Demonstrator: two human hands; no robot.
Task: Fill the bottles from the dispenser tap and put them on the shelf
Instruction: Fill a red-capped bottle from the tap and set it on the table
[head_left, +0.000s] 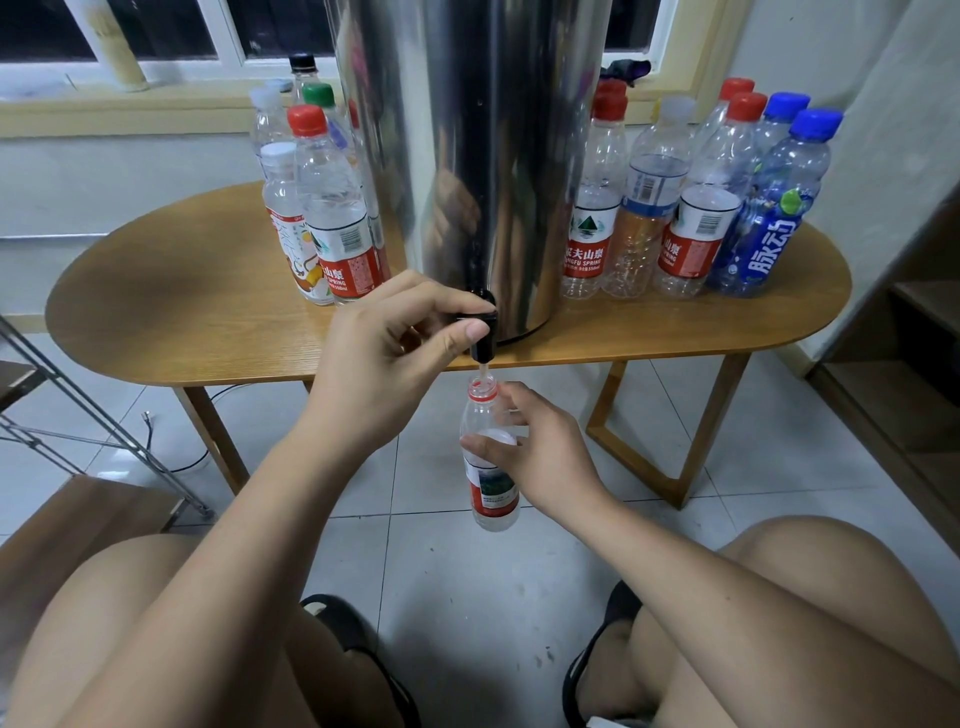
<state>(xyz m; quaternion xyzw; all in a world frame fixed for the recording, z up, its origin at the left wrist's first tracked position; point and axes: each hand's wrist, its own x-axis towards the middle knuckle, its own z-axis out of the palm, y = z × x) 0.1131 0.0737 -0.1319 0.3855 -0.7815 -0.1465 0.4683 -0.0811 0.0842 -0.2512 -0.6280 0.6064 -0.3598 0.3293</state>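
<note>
Several capped clear plastic bottles (332, 208) stand left on the oval wooden table (182, 312). My left hand (395, 353) pinches the black plastic tap (483, 338), thumb on its lever, at the near base of the tall shiny steel dispenser (493, 156). Just under the spout, past the table's near edge: uncapped clear bottle with red-white label (493, 493), upright, thin stream entering its mouth. My right hand (545, 452) grips its shoulder, fingers curled round. Right of dispenser: red- and blue-capped bottles (691, 218).

Silver dispenser (483, 156), black tap (482, 332), red-labelled clear bottle (491, 467), wood-grain table (208, 312).
</note>
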